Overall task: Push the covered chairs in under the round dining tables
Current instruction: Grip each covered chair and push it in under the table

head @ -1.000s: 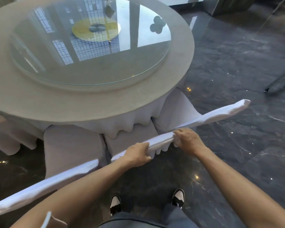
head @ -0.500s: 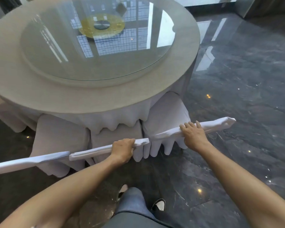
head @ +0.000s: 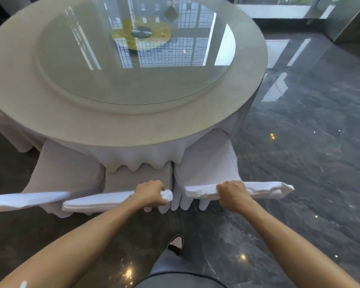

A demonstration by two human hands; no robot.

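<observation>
A round dining table (head: 50,113) with a white skirted cloth fills the upper view. Three white-covered chairs stand at its near edge, seats partly under the hanging cloth. My left hand (head: 151,193) grips the right end of the middle chair's backrest top (head: 100,202). My right hand (head: 234,194) grips the backrest top of the right chair (head: 264,190), whose seat (head: 206,163) is angled toward the table. The left chair's backrest (head: 25,199) runs off the left edge, untouched.
A glass turntable (head: 133,75) with a yellow centre disc lies on the table. Dark polished stone floor (head: 299,163) stretches to the right and behind me. My shoe (head: 176,243) is on the floor just behind the chairs. A glass wall stands at the far right.
Both held chairs have slid toward the table and their backrests now lie nearly level. I have stepped closer, and the table looks larger.
</observation>
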